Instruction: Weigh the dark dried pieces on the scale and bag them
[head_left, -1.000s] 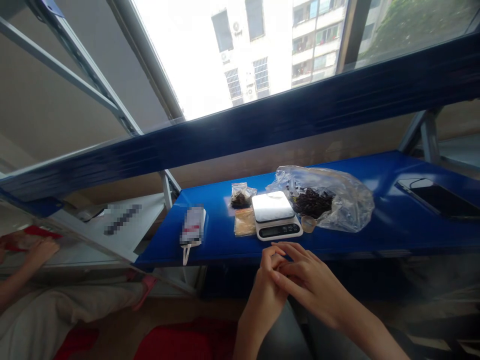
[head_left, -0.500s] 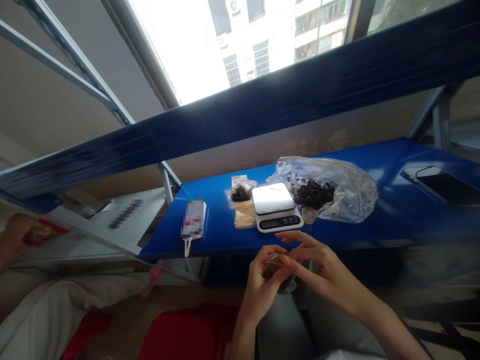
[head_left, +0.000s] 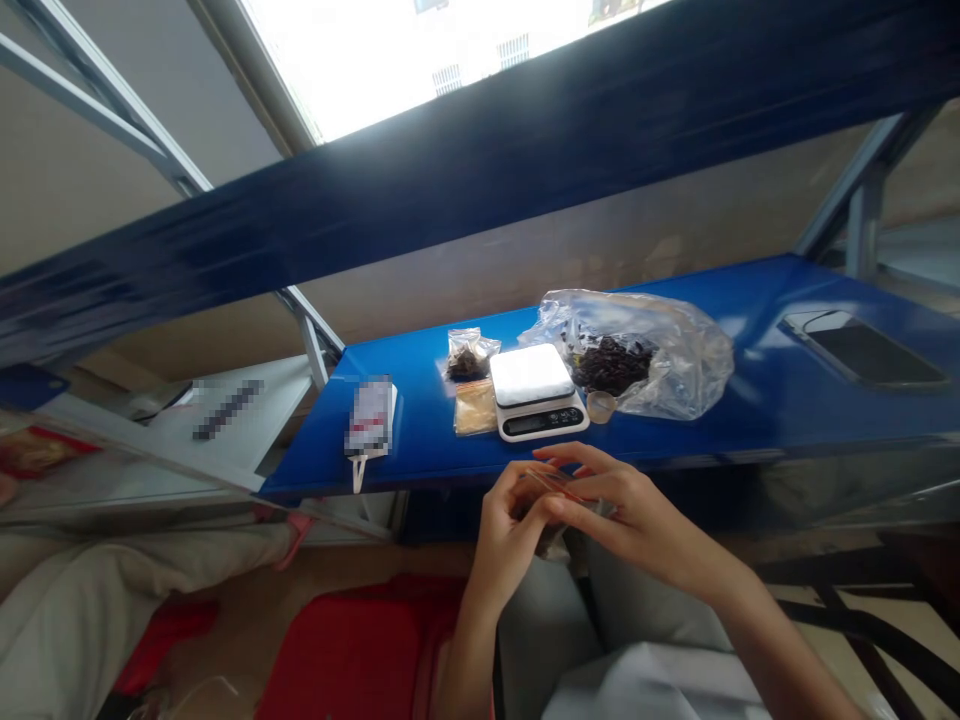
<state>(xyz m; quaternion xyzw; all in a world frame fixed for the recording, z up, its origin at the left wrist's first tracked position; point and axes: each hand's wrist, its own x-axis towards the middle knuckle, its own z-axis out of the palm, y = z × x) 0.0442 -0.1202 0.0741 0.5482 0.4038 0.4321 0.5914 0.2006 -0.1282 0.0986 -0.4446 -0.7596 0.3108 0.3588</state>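
Note:
My left hand (head_left: pixel 508 530) and my right hand (head_left: pixel 626 515) meet in front of the blue shelf (head_left: pixel 750 420), just below its front edge. Together they pinch a small clear plastic bag (head_left: pixel 551 487) with something dark inside, the fingertips closed on its top. On the shelf right behind them stands a white digital scale (head_left: pixel 535 390). A big clear bag of dark dried pieces (head_left: pixel 637 355) lies to its right, with a small clear cup (head_left: pixel 601 406) at its mouth. Left of the scale lie a small filled bag (head_left: pixel 468 357) and a flat tan packet (head_left: pixel 475 408).
A white and red packet (head_left: pixel 370 420) lies near the shelf's left end, a black phone (head_left: pixel 862 350) at its right end. A dark blue beam (head_left: pixel 525 150) crosses overhead. Another person in light clothes (head_left: pixel 97 590) sits at the left. A red stool (head_left: pixel 352 650) is below.
The view has tilted down, so the shelf and scale sit higher. My hands rose slightly towards the shelf edge, and the small bag now shows between my fingertips.

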